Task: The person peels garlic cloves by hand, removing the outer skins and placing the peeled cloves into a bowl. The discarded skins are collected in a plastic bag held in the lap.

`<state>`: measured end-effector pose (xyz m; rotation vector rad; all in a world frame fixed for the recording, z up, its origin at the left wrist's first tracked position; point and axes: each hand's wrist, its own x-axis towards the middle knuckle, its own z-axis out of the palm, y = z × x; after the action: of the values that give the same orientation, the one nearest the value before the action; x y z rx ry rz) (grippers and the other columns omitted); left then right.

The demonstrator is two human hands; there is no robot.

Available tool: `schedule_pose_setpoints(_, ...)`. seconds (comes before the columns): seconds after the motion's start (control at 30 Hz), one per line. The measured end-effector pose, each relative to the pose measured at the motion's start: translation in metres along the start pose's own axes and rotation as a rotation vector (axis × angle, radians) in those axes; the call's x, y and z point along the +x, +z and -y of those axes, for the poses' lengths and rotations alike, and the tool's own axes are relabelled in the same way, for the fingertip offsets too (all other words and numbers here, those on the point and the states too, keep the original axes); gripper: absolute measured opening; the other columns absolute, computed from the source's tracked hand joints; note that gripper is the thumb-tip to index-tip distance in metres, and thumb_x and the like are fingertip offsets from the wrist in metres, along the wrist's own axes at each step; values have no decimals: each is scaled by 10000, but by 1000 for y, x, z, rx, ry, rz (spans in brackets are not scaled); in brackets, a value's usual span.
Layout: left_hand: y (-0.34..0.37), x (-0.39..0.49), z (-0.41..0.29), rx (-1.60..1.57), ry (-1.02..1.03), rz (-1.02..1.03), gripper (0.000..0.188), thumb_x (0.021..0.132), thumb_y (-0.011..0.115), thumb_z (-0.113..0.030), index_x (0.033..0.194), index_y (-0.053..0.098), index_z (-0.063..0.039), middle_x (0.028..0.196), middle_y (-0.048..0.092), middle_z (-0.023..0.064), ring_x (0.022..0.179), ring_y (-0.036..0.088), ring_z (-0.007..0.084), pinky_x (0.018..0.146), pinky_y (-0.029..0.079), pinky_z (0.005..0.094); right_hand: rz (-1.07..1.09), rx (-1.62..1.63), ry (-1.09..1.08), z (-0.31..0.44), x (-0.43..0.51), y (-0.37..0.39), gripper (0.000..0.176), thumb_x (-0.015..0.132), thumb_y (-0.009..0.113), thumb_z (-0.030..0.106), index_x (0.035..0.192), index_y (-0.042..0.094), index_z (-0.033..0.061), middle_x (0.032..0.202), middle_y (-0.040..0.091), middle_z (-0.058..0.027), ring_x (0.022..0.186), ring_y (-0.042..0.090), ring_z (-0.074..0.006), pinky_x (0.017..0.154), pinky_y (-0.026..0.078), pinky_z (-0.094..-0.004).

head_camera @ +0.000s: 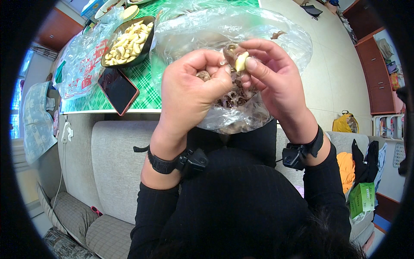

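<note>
Between the fingertips of my right hand (275, 74) is a pale peeled garlic clove (241, 61), with brownish skin beside it. My left hand (197, 87) pinches at that skin, and its curled fingers hold a round, unpeeled piece of garlic (203, 75). Below both hands, loose garlic skins (234, 97) lie in a clear plastic bag (239, 119) at the table's edge. A dark bowl (147, 48) full of peeled cloves (127, 45) stands to the left of my left hand.
A phone (118, 90) lies by the front edge of the green checked tablecloth (148, 90). Beside the bowl is a plastic bag with red print (84, 64). A grey sofa (123, 162) stands below the table, and clothes (346, 171) are heaped at the right.
</note>
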<state>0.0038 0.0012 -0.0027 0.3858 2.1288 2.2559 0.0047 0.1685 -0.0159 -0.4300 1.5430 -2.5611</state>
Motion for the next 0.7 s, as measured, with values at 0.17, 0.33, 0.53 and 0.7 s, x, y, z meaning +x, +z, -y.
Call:
schedule_pose_setpoints(0.17, 1, 2, -1, 58, 21, -3, 55, 768, 602, -25, 816, 609, 0, 637, 532, -49, 587, 465, 8, 520, 388, 163, -42, -930, -541, 1, 2, 0, 229, 794, 640, 77, 1010, 625, 2, 888, 602, -90, 741, 577, -140, 646, 460, -221)
schedule_pose_setpoints(0.33, 3, 2, -2, 106, 45, 56, 52, 778, 604, -32, 819, 600, 0, 646, 543, -42, 585, 471, 11, 520, 392, 165, 28, -600, -225, 4, -1, 3, 239, 854, 592, 145, 1040, 623, -1, 819, 605, -48, 723, 568, -105, 642, 462, -222)
schedule_pose_setpoints(0.53, -5, 4, 1, -91, -32, 6, 81, 789, 616, -67, 818, 597, 7, 638, 539, -39, 577, 462, 12, 511, 382, 175, -55, -118, 46, 4, 2, 0, 342, 942, 441, 269, 1055, 612, -4, 690, 550, -4, 622, 493, -67, 612, 414, -189)
schedule_pose_setpoints(0.7, -12, 9, 9, 269, 26, -116, 103, 795, 611, -90, 801, 611, 13, 606, 537, -13, 538, 470, 35, 489, 389, 199, -48, -91, 133, 12, 5, -4, 460, 969, 330, 318, 1136, 538, -56, 677, 474, 8, 626, 424, -69, 606, 360, -197)
